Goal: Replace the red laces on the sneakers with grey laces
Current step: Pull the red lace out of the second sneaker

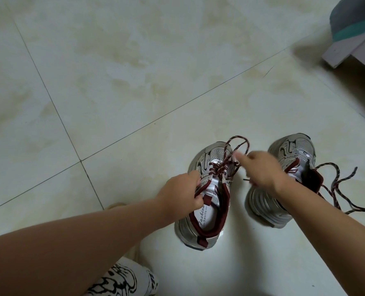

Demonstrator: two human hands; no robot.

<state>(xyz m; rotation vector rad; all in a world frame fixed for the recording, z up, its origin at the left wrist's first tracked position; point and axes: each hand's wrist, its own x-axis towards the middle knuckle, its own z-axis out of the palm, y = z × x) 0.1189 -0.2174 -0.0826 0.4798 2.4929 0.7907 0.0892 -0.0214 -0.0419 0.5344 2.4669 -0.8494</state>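
The left hand [182,190] curls round the collar and tongue edge of the left sneaker [207,195], gripping it on the side nearest that hand, with the shoe's open mouth just below the knuckles. The right hand [262,170] reaches across from the other side, forefinger stretched out toward the red lace [222,165]; its remaining fingers are curled under, and whether they pinch a strand cannot be told. That lace is threaded through the eyelets directly between the two hands, and a loop of it rises just beyond the right forefinger's tip. The right sneaker [292,159] stands partly hidden behind the right hand and wrist. Its loosened red lace [346,189] trails over the tiled floor [113,82] to the outer side of the right forearm. Below the left forearm shows a patterned garment [121,278].
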